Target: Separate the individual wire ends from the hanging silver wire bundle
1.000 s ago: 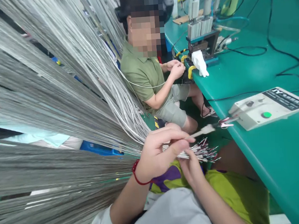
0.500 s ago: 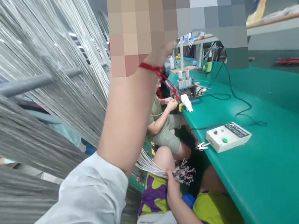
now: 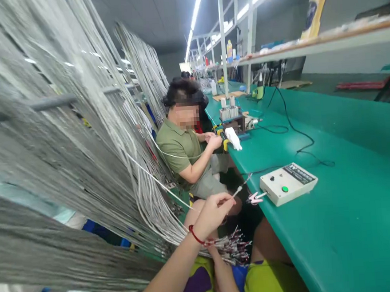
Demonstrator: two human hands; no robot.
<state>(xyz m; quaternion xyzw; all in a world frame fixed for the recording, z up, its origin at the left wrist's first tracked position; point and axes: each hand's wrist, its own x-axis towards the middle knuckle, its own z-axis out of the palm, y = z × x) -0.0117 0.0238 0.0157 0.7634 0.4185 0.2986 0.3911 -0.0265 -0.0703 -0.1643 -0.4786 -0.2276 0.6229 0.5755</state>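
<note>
My left hand (image 3: pixel 215 212), with a red bracelet at its wrist, is closed in a pinch on one white cable (image 3: pixel 238 190). The thin stripped wires at the cable's end point up and right, close to the table edge. Below it my right hand (image 3: pixel 217 259) is wrapped round a bundle of white cables (image 3: pixel 153 215) over my lap, its fingers partly covered by my left wrist. The bundle's loose ends (image 3: pixel 235 248) fan out to the right with red, white and dark wires. Right of the pinched cable, a small metal clip (image 3: pixel 255 198) sticks out from a white tester box (image 3: pixel 288 184).
The green table (image 3: pixel 357 223) runs along my right. A co-worker (image 3: pixel 178 142) sits ahead, hands together at a bench machine (image 3: pixel 231 119). Long hanging cables (image 3: pixel 90 126) fill the left side. A shelf (image 3: pixel 347 35) carries a yellow bottle (image 3: pixel 317 10).
My left arm, raised across the view before, has come down, and its hand now pinches a single cable in front of the clip. My right hand stays at the bundle.
</note>
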